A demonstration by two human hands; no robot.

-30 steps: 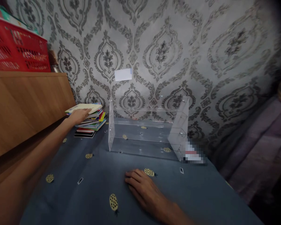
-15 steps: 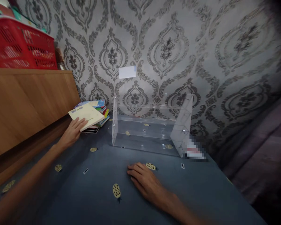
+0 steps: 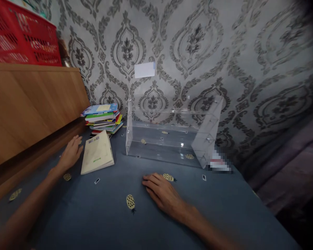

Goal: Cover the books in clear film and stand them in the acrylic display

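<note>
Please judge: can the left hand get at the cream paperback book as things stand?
Probably yes. The left hand lies close beside the cream paperback book, with only the blue pineapple-print cloth between them, so the way looks free.

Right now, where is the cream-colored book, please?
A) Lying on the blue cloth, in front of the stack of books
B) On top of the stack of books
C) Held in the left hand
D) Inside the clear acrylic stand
A. The cream-colored book lies flat on the blue cloth in front of the stack of books, with the open left hand beside it.
</note>
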